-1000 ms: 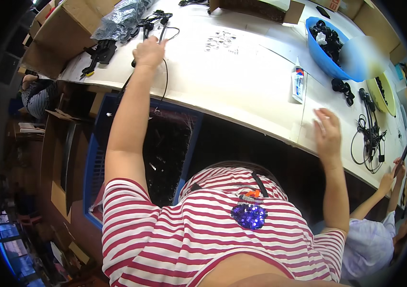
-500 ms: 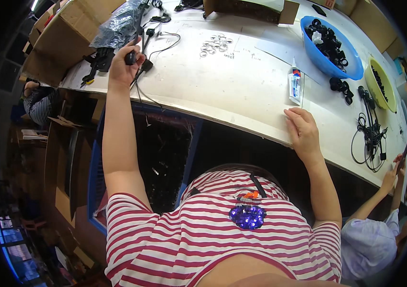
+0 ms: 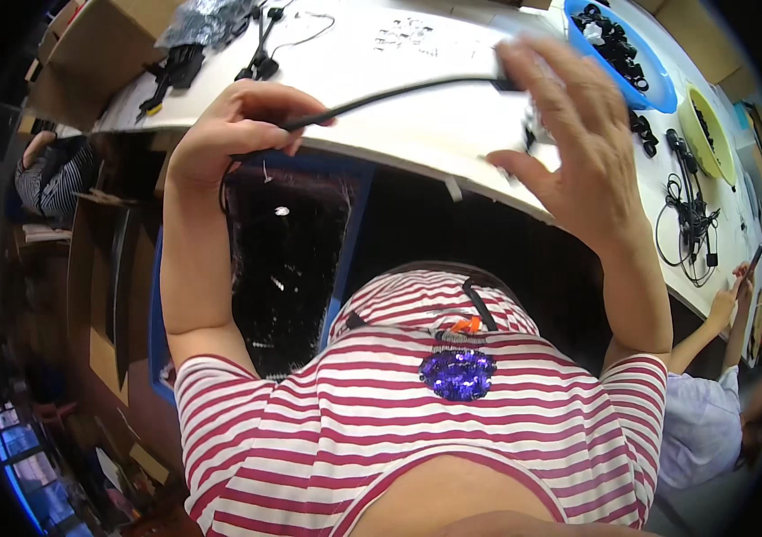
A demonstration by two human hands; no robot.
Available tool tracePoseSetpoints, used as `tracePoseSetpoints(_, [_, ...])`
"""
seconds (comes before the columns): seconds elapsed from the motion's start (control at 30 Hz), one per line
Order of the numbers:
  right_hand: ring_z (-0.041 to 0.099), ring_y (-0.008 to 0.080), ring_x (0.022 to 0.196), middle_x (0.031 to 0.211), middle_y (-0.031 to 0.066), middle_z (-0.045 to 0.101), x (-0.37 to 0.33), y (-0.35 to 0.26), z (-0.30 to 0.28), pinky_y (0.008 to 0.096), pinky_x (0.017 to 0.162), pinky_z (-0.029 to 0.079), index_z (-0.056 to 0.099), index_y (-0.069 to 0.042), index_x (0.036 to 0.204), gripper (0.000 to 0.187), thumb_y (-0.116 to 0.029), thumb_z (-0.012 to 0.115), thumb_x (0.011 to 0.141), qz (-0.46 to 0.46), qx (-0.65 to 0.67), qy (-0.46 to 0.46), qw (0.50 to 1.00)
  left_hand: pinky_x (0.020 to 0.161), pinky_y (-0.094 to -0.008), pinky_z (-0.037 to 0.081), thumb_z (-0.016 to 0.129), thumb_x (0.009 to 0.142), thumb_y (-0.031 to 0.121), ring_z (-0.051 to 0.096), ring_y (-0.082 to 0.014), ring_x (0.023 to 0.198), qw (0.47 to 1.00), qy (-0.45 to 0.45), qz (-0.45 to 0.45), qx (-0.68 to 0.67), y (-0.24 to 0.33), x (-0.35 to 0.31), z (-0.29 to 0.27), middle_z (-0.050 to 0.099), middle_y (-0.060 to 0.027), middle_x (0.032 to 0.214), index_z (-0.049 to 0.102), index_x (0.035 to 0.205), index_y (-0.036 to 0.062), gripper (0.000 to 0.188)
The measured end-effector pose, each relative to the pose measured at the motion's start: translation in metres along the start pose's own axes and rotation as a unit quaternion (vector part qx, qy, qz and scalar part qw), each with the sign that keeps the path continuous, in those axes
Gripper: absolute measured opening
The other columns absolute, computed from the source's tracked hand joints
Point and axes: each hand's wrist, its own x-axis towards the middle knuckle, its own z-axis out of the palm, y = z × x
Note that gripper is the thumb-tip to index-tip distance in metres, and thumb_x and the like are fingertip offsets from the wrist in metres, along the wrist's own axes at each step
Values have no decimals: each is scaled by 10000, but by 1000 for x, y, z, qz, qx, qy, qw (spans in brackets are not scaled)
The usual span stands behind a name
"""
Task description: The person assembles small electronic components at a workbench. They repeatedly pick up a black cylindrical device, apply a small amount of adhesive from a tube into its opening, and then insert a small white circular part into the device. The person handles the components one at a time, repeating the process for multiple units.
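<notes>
The left hand (image 3: 233,130) pinches a black cable (image 3: 417,87); the blurred right hand (image 3: 582,134) is spread at its far end, grip unclear. Best hold the left pinch firm, avoiding kinks

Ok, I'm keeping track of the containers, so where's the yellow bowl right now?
In the head view, the yellow bowl is toward the right of the white table, just right of the blue bowl and above the black cable bundle.
</notes>
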Motion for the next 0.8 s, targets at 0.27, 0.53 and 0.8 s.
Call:
tracePoseSetpoints(0.27, [512, 237, 662, 724, 105, 501, -56, -15, 33, 316, 599, 411, 554, 5, 779, 167, -146, 624, 797, 206, 258, -99, 939, 803, -266, 387, 567, 859, 251, 526, -177, 824, 862, 264, 269, 339, -7, -17, 30, 573, -100, 934, 577, 1061, -26, 343])
tracePoseSetpoints(0.53, [465, 191, 638, 706, 82, 463, -116, -34, 87, 272, 592, 387, 535, 15, 769, 164, -127, 586, 834, 252, 415, -55, 872, 831, -330, 462, 455, 828, 565, 571, -185, 848, 888, 234, 141, -369, -75, -2, 130, 528, -145, 1110, 300, 1288, 47, 710])
tracePoseSetpoints(0.8, [450, 115, 612, 709, 41, 461, -161, -52, 121, 241, 559, 374, 539, 2, 738, 222, -166, 507, 880, 340, 565, -101, 745, 691, -287, 384, 422, 897, 444, 443, -136, 729, 813, 155, 217, -517, -82, 21, 150, 473, -41, 908, 445, 1175, 107, 438])
